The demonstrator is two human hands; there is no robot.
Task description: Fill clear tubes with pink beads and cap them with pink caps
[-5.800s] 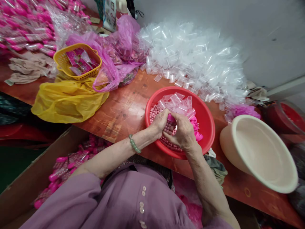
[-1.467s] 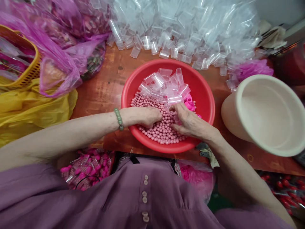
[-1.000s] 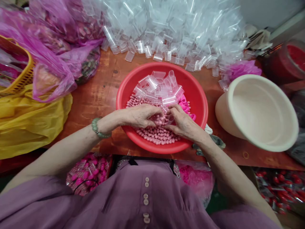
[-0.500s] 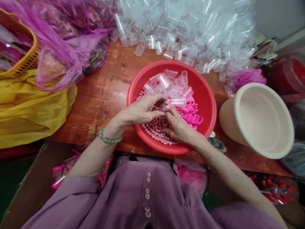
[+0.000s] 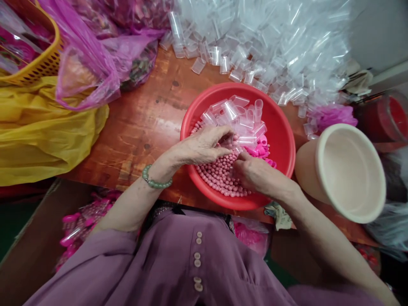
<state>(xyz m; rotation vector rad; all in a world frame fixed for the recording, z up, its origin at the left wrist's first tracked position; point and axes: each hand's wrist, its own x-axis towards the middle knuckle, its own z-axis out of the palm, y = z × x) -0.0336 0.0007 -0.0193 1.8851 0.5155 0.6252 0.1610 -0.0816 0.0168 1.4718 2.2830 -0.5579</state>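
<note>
Over a red basin (image 5: 288,142), my left hand (image 5: 205,146) curves its thumb and fingers round a clear plastic piece, seemingly a short tube, with pink beads showing by it. The fingertips are partly hidden. Close on its right, my right hand (image 5: 258,172) is closed, fingers curled and pinched; a clear bit peeks out at its left side, too small to name. Strings of pink beads (image 5: 219,176) coil in the basin beneath both hands. Clear plastic tubes (image 5: 231,110) are heaped behind them, and bright pink plastic pieces (image 5: 261,146) lie beside my right hand.
A large pile of clear tubes (image 5: 264,46) covers the back of the wooden table (image 5: 143,114). Right of the basin stands a cream bucket (image 5: 352,174). Purple bags (image 5: 105,63), a yellow basket (image 5: 47,59) and a yellow bag (image 5: 47,131) are at left.
The view has shifted, so the basin appears farther right. My right hand has drawn slightly away to the right and its fingers are more curled. My left hand keeps nearly the same pose.
</note>
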